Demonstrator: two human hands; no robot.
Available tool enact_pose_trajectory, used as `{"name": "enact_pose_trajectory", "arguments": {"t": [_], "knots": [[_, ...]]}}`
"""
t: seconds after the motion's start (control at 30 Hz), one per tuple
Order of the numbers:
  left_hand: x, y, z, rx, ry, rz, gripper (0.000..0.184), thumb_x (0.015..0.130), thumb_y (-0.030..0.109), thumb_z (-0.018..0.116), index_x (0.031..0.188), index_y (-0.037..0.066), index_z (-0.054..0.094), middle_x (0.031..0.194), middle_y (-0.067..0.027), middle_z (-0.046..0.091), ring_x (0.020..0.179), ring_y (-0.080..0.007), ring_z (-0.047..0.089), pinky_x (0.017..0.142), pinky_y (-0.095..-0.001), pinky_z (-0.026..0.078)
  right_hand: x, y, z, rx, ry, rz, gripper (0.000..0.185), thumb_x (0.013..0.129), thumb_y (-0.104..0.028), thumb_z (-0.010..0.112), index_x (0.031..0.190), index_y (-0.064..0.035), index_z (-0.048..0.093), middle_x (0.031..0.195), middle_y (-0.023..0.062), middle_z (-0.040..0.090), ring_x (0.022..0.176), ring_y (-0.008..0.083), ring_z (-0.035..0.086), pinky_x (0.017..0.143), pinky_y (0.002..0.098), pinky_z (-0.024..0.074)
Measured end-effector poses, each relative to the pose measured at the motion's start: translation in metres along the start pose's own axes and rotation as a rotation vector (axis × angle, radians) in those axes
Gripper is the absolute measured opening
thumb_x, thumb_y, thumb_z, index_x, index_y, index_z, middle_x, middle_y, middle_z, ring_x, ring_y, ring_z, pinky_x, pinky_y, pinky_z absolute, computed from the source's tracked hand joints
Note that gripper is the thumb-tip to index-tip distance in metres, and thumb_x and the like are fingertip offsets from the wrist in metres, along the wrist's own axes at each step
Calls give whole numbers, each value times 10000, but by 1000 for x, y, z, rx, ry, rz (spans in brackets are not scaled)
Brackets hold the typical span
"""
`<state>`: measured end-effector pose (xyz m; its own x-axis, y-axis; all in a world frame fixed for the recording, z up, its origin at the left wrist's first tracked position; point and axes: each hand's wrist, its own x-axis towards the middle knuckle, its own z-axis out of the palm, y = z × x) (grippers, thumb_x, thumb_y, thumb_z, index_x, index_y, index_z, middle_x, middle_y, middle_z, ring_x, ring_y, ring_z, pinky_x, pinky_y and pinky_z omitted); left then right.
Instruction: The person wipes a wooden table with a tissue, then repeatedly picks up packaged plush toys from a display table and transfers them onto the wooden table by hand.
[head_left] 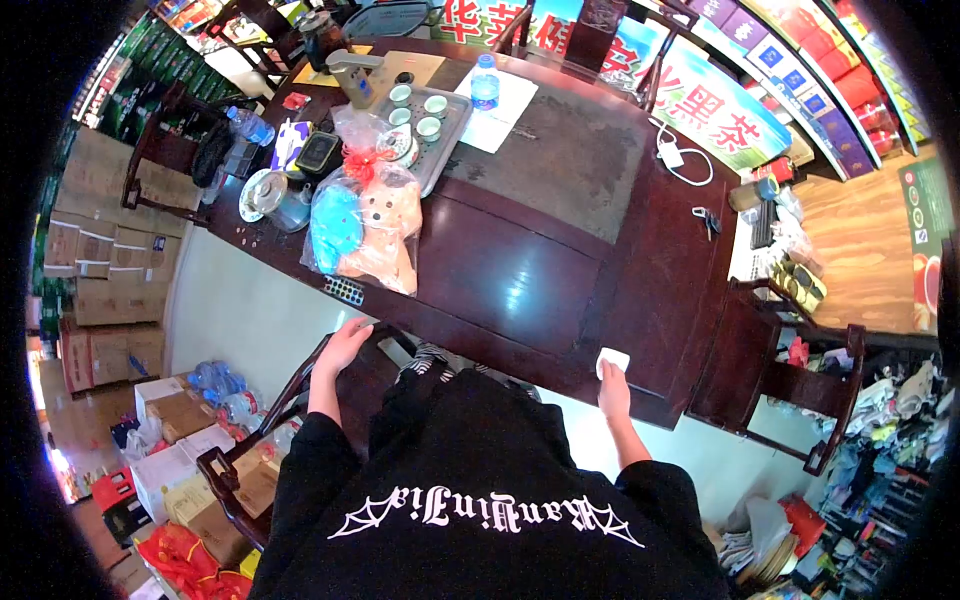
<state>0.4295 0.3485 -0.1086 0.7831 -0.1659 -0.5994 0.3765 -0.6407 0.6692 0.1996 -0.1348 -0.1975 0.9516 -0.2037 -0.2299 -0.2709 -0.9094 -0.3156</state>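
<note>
At the near edge of the dark wooden table (510, 265), toward its right corner, is a white pad (615, 357), perhaps folded tissue, gripped by the right hand (614, 384) with fingers closed on it. It is already in hand; how much has been done with it cannot be told. Just off the table's near edge, farther left, the left hand (344, 346) has its fingers loosely bent, nothing visible in them; contact with the chair (362, 378) is unclear. On the table's left part sit a bagged plush toy (388, 215) and a tea tray (449, 152).
</note>
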Motion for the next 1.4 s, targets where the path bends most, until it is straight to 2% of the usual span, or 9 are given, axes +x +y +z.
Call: {"name": "enact_pose_trajectory", "arguments": {"t": [0.17,0.27,0.57,0.7,0.83,1.07,1.13,1.2,1.4], "knots": [[22,3,-27,-45,15,18,479,839,291,537,1184,-30,452,1113,-170,549,1031,-245,520,885,-316,390,63,-64,-4,33,220,133,112,741,-79,547,823,-30,605,765,164,540,762,352,519,677,441,407],[46,-7,-43,27,76,48,530,812,306,565,1194,-37,434,1134,-202,520,1059,-294,494,910,-343,374,114,-118,-25,393,-34,406,119,834,-124,470,912,-68,540,740,214,588,732,392,580,641,461,444],[123,44,-85,457,645,250,960,649,440,707,1364,89,170,1332,-288,215,1210,-430,275,994,-467,254,308,-230,-40,231,215,65,309,858,-221,477,1102,-41,421,1007,246,497,933,407,506,777,453,427],[161,65,-103,577,681,310,941,661,473,685,1365,104,180,1349,-281,192,1216,-423,271,1000,-474,238,393,-270,-22,52,278,31,517,832,-357,499,1204,-10,407,1031,222,502,925,376,522,792,439,435],[194,32,-114,219,681,334,831,719,459,637,1336,77,233,1312,-258,285,1204,-392,301,995,-449,252,429,-295,13,246,-65,111,644,850,-420,424,1324,-15,262,1313,279,312,1170,398,384,958,447,338],[213,-19,-115,-114,639,250,633,777,391,599,1206,-23,386,1194,-241,429,1113,-361,416,948,-417,318,346,-339,0,358,222,106,485,853,-313,462,1182,41,441,1147,255,493,1074,364,474,908,420,367],[212,-23,-114,-65,598,51,689,763,392,616,1245,-27,357,1195,-248,442,1104,-367,437,944,-404,333,304,-352,5,503,50,74,429,860,-295,467,1151,20,474,1067,222,546,998,345,524,859,401,400],[215,-30,-117,-87,577,55,745,738,380,646,1272,-33,330,1212,-241,447,1115,-350,449,939,-376,348,269,-364,9,720,-226,59,620,838,-268,521,1329,-10,245,1068,196,555,986,260,544,847,346,415],[182,-29,-119,-509,-395,74,551,714,190,677,1190,17,460,1076,-67,555,968,-160,512,879,-311,398,244,-354,7,1095,-464,374,602,773,-50,482,1320,-73,230,1049,125,500,928,181,524,691,260,467]]}}
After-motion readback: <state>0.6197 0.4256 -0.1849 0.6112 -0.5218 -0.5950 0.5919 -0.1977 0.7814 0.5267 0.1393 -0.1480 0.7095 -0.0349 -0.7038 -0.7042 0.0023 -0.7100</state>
